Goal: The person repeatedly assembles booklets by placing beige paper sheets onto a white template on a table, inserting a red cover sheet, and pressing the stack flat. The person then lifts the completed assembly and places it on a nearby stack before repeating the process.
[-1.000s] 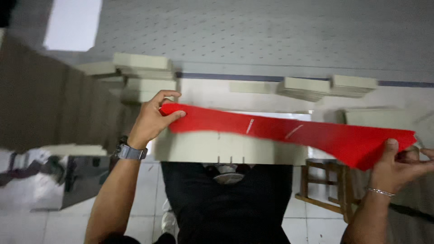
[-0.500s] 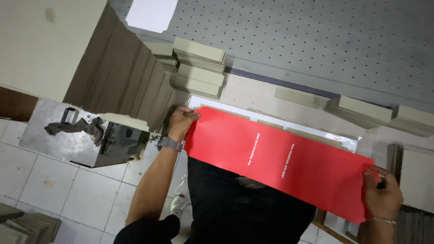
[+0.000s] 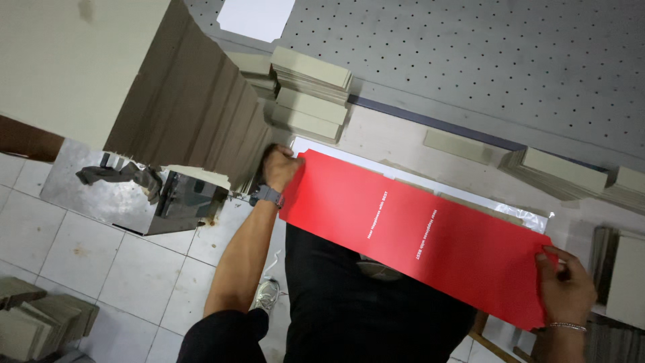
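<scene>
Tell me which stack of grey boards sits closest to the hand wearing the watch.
The tall slanted stack of grey boards right beside the left hand, which grips the red sheet. The smaller piles lie further up the table, others far right.

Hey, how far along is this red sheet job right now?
Done: stacks of grey board pieces sit piled along the bench, and more to the right. In hand: the long red sheet is spread flat, the left hand at one end and the right hand in a grip on the other. Left: the sheet is not yet set down on the white sheet beneath it; no board lies on it.
</scene>
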